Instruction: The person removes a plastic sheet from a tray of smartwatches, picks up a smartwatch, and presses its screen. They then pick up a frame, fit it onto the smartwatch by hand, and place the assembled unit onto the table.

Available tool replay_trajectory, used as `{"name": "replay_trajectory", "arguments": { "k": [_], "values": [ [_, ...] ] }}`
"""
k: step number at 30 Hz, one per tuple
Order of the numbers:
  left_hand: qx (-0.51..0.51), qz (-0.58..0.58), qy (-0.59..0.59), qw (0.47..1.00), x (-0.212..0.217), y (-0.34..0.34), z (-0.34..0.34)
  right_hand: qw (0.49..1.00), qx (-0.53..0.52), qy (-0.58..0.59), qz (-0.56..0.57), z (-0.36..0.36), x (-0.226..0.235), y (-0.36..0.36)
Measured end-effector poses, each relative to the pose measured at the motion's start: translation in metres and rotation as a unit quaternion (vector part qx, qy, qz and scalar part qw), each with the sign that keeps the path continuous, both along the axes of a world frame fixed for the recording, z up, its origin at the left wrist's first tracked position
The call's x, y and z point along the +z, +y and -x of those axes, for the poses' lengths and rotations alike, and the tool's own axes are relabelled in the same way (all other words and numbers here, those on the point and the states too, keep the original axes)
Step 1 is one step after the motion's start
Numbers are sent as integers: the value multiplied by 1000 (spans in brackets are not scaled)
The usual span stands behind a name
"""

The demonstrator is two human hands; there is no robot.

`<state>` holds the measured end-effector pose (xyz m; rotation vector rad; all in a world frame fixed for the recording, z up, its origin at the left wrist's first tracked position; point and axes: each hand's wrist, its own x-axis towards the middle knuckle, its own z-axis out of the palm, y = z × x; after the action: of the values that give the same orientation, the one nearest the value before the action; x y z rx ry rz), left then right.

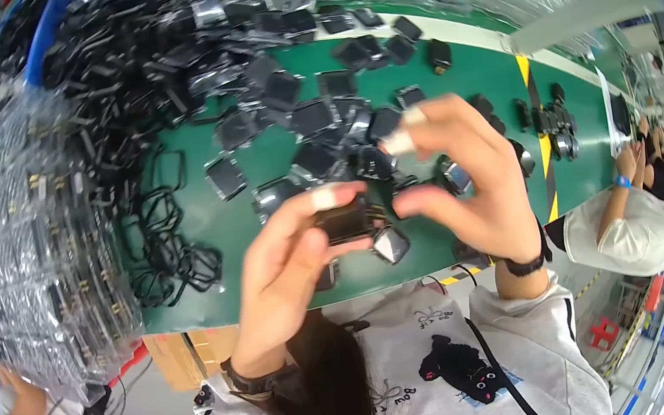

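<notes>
My left hand (277, 271) is closed around a small dark rectangular device case (341, 225), pinching it between thumb and fingers above the table's near edge. To its right, my right hand (479, 185) is held with thumb and fingers spread, and nothing shows between them. White covers wrap some fingertips on both hands. Just below the held case lies a shiny dark square piece (391, 245). Beyond my hands, several black square pieces in clear film (311, 116) are scattered over the green tabletop (192, 164). Thin black loop-shaped frames (175, 248) are heaped left of my left hand.
Stacked clear plastic trays (35, 260) stand at the left edge. A large heap of black pieces (123, 75) covers the far left. Yellow-black tape (546, 154) crosses the table at right, with more dark pieces (557, 122) past it. A co-worker (631, 227) sits further right.
</notes>
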<state>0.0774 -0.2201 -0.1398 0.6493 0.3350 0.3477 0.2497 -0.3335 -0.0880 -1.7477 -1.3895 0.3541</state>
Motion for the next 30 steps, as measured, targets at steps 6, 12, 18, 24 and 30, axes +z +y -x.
{"name": "replay_trajectory", "arguments": {
  "k": [6,12,18,24,30],
  "values": [
    [264,-196,99,939,-3,32,73,975,198,-104,-7,32,-36,123],
    [356,-195,169,898,-16,48,91,931,266,-248,31,45,-63,184],
    [372,-169,72,910,-20,48,85,948,316,-40,19,61,-19,152],
    [225,-104,-1,969,-22,33,63,977,206,-55,-8,70,-22,121],
    [156,-97,150,972,-20,36,70,964,195,149,104,55,-32,121]
  ]
}}
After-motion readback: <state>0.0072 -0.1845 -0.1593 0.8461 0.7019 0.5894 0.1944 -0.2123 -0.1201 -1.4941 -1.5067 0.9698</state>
